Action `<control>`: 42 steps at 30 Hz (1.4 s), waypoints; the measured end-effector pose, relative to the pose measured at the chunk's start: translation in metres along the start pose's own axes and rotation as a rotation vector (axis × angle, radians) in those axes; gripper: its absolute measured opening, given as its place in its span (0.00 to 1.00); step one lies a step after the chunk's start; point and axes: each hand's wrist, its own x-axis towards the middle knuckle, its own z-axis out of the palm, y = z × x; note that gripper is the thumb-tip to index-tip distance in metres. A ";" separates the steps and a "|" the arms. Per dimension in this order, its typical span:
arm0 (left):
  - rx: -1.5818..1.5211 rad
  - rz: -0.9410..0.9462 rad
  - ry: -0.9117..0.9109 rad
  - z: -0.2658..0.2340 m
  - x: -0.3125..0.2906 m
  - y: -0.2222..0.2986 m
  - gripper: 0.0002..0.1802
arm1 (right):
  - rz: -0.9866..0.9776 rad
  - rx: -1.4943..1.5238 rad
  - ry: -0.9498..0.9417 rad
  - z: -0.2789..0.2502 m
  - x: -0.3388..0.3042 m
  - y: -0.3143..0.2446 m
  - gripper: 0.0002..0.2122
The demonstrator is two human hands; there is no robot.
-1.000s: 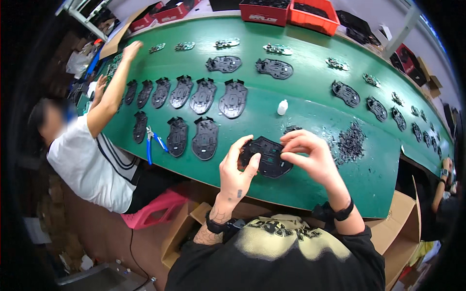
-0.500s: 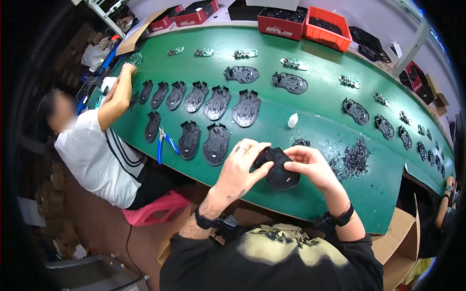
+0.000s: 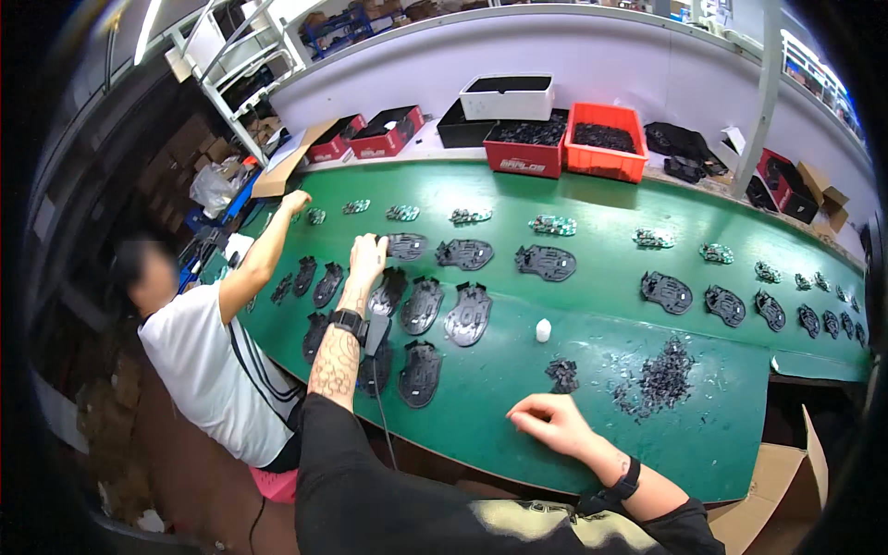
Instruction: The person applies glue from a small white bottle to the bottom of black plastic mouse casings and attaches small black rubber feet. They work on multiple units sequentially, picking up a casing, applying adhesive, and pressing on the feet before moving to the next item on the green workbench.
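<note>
My left hand (image 3: 367,257) reaches far across the green table, fingers closed at the left end of a black mouse base (image 3: 405,246). This base lies at the left of the far row, beside another black mouse base (image 3: 464,253). Below my left forearm are more bases, partly hidden by it. My right hand (image 3: 555,423) hovers over the near part of the table, fingers loosely bent and nothing visible in them. Just beyond it sits a small heap of black parts (image 3: 561,375).
A white bottle (image 3: 543,330) stands mid-table, with a larger pile of black bits (image 3: 661,379) to its right. Green circuit boards (image 3: 553,225) line the far side, before red and orange bins (image 3: 606,166). A co-worker (image 3: 217,361) sits at the left, one arm stretched over the table.
My left hand has carried the mouse base from in front of me to the far row, at its left end. My right hand has let go of it. The view has tilted up.
</note>
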 end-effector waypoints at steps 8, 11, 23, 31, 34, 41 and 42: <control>0.186 -0.242 -0.151 0.055 0.032 0.010 0.17 | -0.161 -0.230 -0.009 -0.012 0.000 0.001 0.07; 0.197 -0.279 -0.057 0.046 0.031 -0.012 0.17 | -0.228 -0.237 -0.018 -0.006 0.004 -0.001 0.07; -0.741 0.395 -0.644 -0.069 -0.124 0.275 0.32 | -0.218 -0.107 0.256 -0.011 -0.004 -0.001 0.05; -0.799 0.191 -0.519 -0.031 -0.149 0.282 0.10 | -0.261 0.089 0.475 -0.020 -0.005 0.004 0.09; -0.963 0.091 -0.464 -0.059 -0.169 0.289 0.09 | -0.156 0.372 0.515 -0.026 -0.009 0.002 0.14; -0.825 0.218 -0.274 -0.106 -0.226 0.320 0.12 | -0.089 0.797 0.169 -0.005 -0.005 0.013 0.14; -0.783 0.225 -0.217 -0.109 -0.230 0.317 0.12 | -0.057 0.888 0.161 0.007 -0.002 0.006 0.14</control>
